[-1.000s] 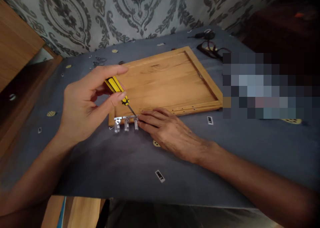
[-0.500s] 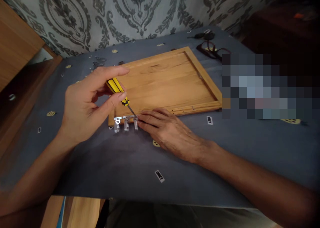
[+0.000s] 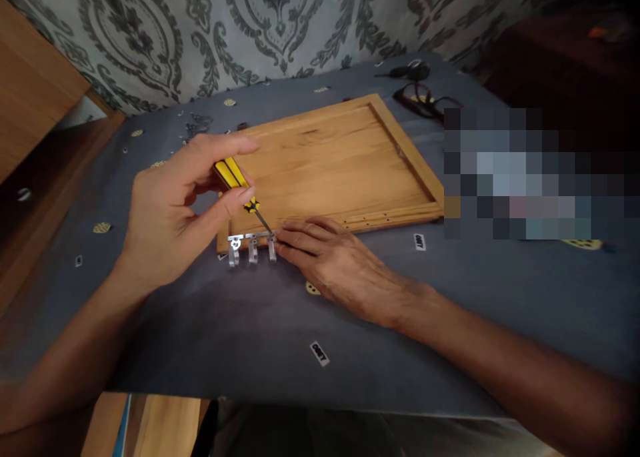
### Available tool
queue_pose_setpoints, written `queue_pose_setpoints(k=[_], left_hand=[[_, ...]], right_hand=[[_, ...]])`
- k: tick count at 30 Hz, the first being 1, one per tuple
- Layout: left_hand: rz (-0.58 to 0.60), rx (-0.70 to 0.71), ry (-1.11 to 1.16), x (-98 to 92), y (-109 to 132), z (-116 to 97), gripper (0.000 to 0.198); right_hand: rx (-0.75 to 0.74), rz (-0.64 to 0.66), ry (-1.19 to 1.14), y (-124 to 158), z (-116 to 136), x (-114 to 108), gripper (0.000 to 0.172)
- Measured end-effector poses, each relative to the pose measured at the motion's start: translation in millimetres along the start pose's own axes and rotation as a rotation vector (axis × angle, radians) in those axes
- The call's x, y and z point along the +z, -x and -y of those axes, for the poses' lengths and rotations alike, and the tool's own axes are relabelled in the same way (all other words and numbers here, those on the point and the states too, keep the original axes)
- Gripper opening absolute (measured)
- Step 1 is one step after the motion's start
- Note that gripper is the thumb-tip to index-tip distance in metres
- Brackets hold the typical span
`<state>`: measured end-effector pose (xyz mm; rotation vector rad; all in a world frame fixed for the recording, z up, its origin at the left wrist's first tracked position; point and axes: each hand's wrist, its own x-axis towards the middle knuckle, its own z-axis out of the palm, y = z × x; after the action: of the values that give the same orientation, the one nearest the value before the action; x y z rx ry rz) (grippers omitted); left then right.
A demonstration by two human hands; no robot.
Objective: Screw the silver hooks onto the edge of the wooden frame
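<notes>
My left hand (image 3: 170, 203) is closed around the yellow and black handle of a screwdriver (image 3: 231, 171), with the index finger stretched along the top. The tilted shaft points down to the right, its tip at a metal hook rail (image 3: 245, 237). Several silver hooks on the rail overhang the near edge of a framed wooden board (image 3: 320, 170), which lies on the table. My right hand (image 3: 345, 263) rests at the rail's right end, its fingertips together beside the screwdriver tip and pressing the rail to the frame. Its thumb and whatever lies under the fingers are hidden.
A blue-grey patterned cloth covers the table (image 3: 240, 343). Eyeglasses (image 3: 425, 103) and a dark item with a cord lie beyond the board. Small dark pieces (image 3: 200, 125) sit at the back left. An open wooden cabinet (image 3: 45, 90) stands at the left; a blurred patch covers the right.
Almost nothing differs. The screwdriver keeps its tip at the same spot on the rail, and both hands stay in place.
</notes>
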<state>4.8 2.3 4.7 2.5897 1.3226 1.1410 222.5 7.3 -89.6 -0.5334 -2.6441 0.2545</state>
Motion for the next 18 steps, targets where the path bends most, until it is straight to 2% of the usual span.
queue_pose_setpoints(k=[8, 18], left_hand=[[0.008, 0.005, 0.022, -0.5, 0.7, 0.2, 0.043], [0.027, 0.047, -0.003, -1.2, -0.6, 2.8, 0.04]], right_hand=[[-0.004, -0.015, 0.011, 0.4, -0.4, 1.8, 0.04], [0.004, -0.003, 0.012, 0.7, -0.1, 0.9, 0.039]])
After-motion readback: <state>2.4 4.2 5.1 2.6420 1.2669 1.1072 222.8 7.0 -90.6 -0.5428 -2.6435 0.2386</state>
